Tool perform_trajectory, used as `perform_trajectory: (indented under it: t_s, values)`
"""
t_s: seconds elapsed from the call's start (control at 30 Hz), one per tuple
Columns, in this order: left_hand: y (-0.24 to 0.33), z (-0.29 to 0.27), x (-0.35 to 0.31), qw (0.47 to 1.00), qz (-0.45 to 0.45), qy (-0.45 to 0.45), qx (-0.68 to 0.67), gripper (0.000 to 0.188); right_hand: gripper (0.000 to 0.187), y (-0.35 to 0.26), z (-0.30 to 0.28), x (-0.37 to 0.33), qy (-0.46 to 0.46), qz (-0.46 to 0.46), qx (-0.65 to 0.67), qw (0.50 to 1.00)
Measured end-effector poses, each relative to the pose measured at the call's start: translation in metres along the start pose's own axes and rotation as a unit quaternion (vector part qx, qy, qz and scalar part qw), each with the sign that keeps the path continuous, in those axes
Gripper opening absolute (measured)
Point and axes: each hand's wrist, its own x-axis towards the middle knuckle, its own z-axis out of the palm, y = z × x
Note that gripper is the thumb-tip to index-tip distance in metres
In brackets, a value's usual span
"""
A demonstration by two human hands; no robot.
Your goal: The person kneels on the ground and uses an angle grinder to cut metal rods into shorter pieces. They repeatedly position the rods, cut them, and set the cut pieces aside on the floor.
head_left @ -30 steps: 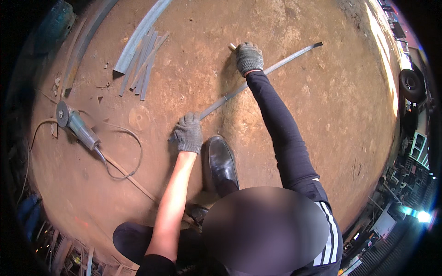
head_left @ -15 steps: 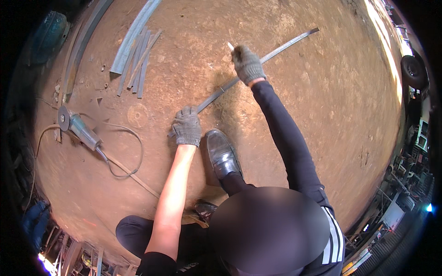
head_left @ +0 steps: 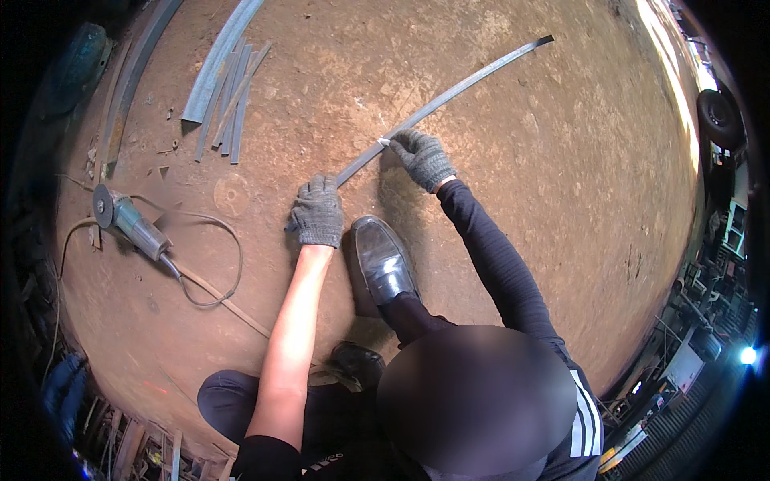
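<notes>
A long, narrow grey metal bar [head_left: 459, 93] lies slantwise on the ground, its far end toward the upper right. My left hand [head_left: 318, 212], in a grey knitted glove, is closed over the bar close to its lower left end, a short piece of which pokes out beside the glove. My gloved right hand [head_left: 422, 159] pinches a short white chalk stick [head_left: 384, 142]. The chalk's tip meets the bar partway along, up and right of my left hand. My fingertips partly cover the chalk.
At left an angle grinder [head_left: 132, 224] lies with its cord looped beside it. Beyond it are several cut metal strips [head_left: 233, 108], a wide metal length [head_left: 216, 64] and a darker long bar [head_left: 138, 88]. My black shoe [head_left: 383, 258] stands just below the bar. A tyre [head_left: 719, 119] is at far right.
My right hand has come down and slightly left, bringing the chalk from beyond the bar onto it. My left hand keeps its grip on the bar.
</notes>
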Motion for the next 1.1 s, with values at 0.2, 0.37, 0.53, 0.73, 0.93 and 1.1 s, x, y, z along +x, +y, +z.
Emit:
perform_trajectory:
  t_s: [0.2,0.37,0.53,0.73,0.93,1.1]
  values:
    - [-0.005,0.003,-0.001,1.0,0.0,0.001,0.002,0.033,0.022,0.0,0.01,0.004,0.022,-0.058,-0.011,0.998]
    - [0.002,-0.003,0.003,0.999,-0.004,-0.029,0.012,0.032,0.018,-0.005,0.005,0.011,-0.023,-0.088,-0.166,0.982]
    - [0.003,-0.001,0.002,0.999,-0.013,-0.032,0.024,0.03,0.02,0.0,-0.003,-0.003,-0.081,-0.048,-0.191,0.977]
    - [0.0,0.001,0.0,1.0,-0.003,-0.001,0.015,0.03,0.023,0.034,0.013,-0.066,0.126,0.059,0.095,0.986]
    - [-0.006,0.007,0.0,1.0,0.019,0.02,-0.01,0.029,0.025,0.057,-0.007,-0.078,0.112,0.219,0.295,0.923]
    - [0.0,-0.002,-0.001,1.0,0.013,0.014,-0.006,0.029,0.027,0.044,-0.024,-0.065,0.079,0.283,0.297,0.908]
